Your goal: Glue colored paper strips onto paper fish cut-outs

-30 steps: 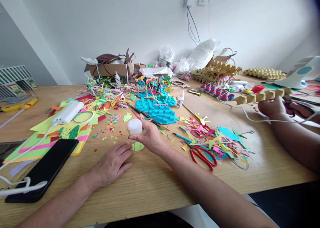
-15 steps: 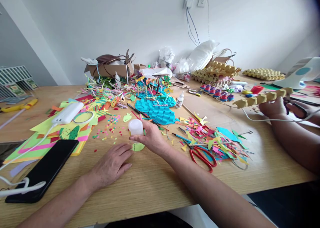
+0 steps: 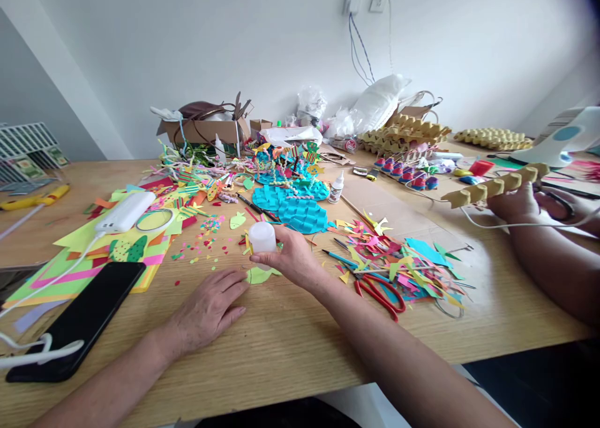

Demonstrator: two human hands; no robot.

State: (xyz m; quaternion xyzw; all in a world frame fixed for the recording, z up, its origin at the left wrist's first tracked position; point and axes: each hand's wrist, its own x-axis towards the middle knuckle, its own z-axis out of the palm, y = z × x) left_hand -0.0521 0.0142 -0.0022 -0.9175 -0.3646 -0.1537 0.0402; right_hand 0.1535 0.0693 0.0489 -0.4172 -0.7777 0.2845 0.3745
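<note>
My right hand (image 3: 293, 257) is wrapped round a small white translucent bottle (image 3: 262, 239), held bottom-up over a light green paper cutout (image 3: 260, 275) on the table. My left hand (image 3: 209, 309) lies on the wood, its fingers extended and their tips at the cutout's left edge. Behind the bottle is a green paper fish (image 3: 237, 220). Farther back stands a blue scaly paper piece (image 3: 304, 215), with a white glue bottle (image 3: 336, 187) to its right. The nozzle of the held bottle is hidden.
Red-handled scissors (image 3: 382, 295) lie by paper scraps (image 3: 403, 265) on the right. A black phone (image 3: 77, 322) and white power bank (image 3: 128, 212) are on the left. At the far right, another person's hands hold an egg-carton strip (image 3: 497, 185) and scissors.
My right hand and the bottle have moved slightly right over the green cutout, uncovering more of its left part. My left hand has barely moved.
</note>
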